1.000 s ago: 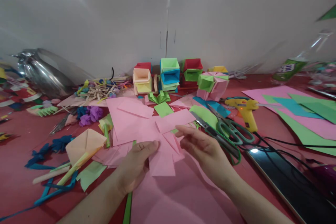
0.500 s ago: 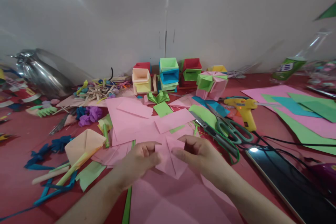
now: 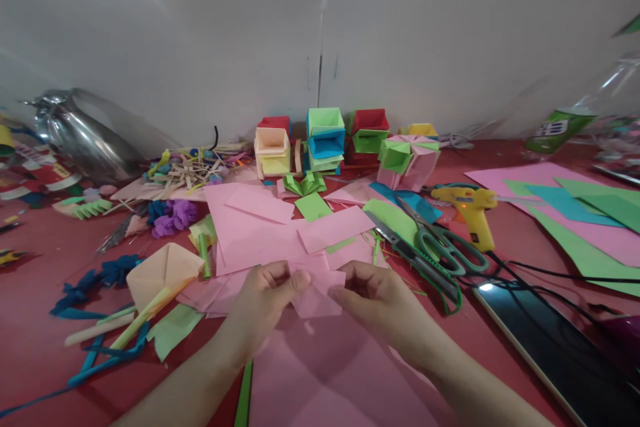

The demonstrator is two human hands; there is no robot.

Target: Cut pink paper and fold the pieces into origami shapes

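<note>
A small folded piece of pink paper [image 3: 316,295] is held up between both hands at the middle of the view. My left hand [image 3: 273,293] pinches its left side, the thumb lying across its face. At the right edge, my right hand [image 3: 373,293] grips it between thumb and curled fingers. Creases and overlapping flaps show on the paper. Below it lies a large pink sheet [image 3: 340,373]. Behind the hands are more pink pieces, among them a pink strip [image 3: 335,228].
Scissors [image 3: 445,243] and a utility knife [image 3: 420,263] lie right of my hands, near a yellow glue gun [image 3: 467,207] and a phone [image 3: 540,347] crossed by black cables. Folded paper boxes [image 3: 325,140] stand at the back. A metal jug [image 3: 85,140] stands at the left.
The pink paper has been turned in my fingers, and its outline has gone from a diamond to a flatter, folded shape. My left thumb has moved onto its face.
</note>
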